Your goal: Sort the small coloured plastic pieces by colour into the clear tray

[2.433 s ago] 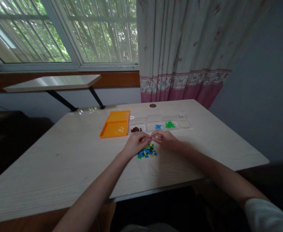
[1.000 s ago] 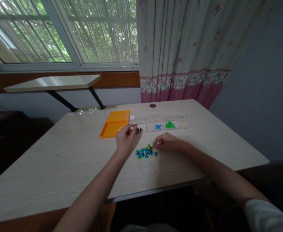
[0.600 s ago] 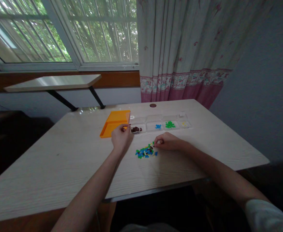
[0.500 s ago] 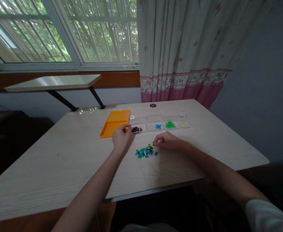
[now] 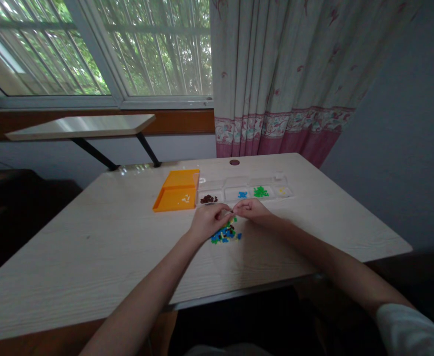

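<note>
A heap of tiny blue, green and dark beads [image 5: 226,234] lies on the pale wooden table [image 5: 127,247]. My left hand [image 5: 208,220] and my right hand [image 5: 252,209] meet fingertip to fingertip just above the heap. Both are pinched around something too small to make out. Behind them stands a clear compartment tray [image 5: 246,192] with dark, blue, green and yellowish beads in separate cells. An orange tray [image 5: 177,190] with a few pale beads lies to its left.
A round cable hole [image 5: 234,161] sits near the table's far edge. A curtain [image 5: 283,74] hangs behind, a window [image 5: 90,49] is at the left, and a narrow shelf on black brackets [image 5: 79,127] is under it.
My left hand came back from the orange tray and the dark-bead cell to meet my right hand over the heap. My right hand lifted slightly off the heap's edge.
</note>
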The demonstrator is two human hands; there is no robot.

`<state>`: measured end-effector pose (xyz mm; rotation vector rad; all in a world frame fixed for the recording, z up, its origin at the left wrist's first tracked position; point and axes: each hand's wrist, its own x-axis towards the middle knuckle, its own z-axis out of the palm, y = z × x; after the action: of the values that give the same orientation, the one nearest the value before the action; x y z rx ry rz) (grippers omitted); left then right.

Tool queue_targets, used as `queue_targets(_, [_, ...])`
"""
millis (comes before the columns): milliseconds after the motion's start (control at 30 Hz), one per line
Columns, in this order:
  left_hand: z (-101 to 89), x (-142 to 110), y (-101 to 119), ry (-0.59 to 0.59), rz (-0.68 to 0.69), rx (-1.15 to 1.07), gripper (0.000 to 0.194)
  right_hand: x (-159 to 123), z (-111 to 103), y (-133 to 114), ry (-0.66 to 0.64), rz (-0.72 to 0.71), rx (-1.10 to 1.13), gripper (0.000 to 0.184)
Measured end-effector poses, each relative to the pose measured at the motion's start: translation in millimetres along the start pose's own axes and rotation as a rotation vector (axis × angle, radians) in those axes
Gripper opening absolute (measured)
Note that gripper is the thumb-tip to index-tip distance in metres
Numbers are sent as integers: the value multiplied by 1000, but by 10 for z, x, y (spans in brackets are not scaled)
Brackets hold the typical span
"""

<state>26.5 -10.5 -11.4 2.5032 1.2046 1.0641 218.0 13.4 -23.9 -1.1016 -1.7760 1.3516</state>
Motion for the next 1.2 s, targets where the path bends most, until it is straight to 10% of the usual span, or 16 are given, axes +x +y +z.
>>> queue_targets(300, [-7,4,10,19,52,20,17,-22,10,-42,-26,-35,-34,35])
queue_targets(700, [-85,7,41,321,-80,-86,22,-195,-9,-176,-178,-210,-681,17])
queue_targets(1200, [-97,6,41,337,-130,-118,19,-198,-92,-190,-265,-272,-701,20])
